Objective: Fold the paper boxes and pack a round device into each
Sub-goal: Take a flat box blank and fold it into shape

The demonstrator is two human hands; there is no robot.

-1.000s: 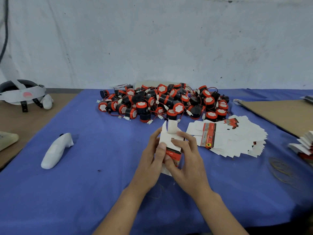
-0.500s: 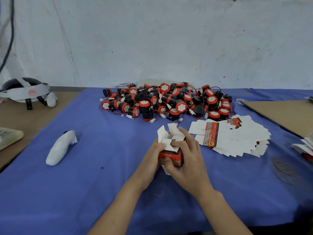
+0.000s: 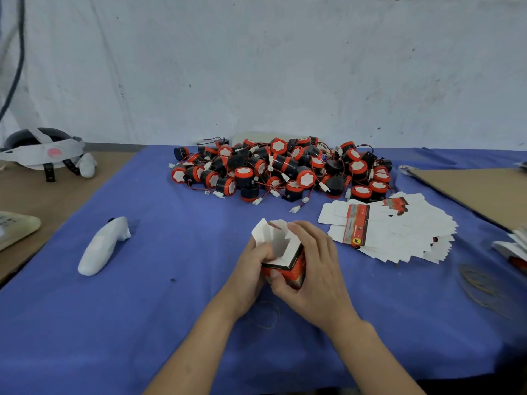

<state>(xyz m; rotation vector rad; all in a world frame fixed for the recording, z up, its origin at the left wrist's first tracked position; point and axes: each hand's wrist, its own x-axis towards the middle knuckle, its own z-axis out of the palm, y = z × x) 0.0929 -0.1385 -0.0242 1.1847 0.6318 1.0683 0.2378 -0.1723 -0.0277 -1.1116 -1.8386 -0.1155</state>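
Both hands grip it: left hand (image 3: pixel 251 269) and right hand (image 3: pixel 310 269) curl round the paper box (image 3: pixel 285 258), light, crushable card, best held by its walls.

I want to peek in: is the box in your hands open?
Open: the box has its white top flaps up, and its inside shows.

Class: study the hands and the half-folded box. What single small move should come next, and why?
Probably the right hand should release the small red-and-white paper box and reach for one black-and-red round device from the pile behind. The box stands open, flaps up, apparently empty, and the left hand grips it.
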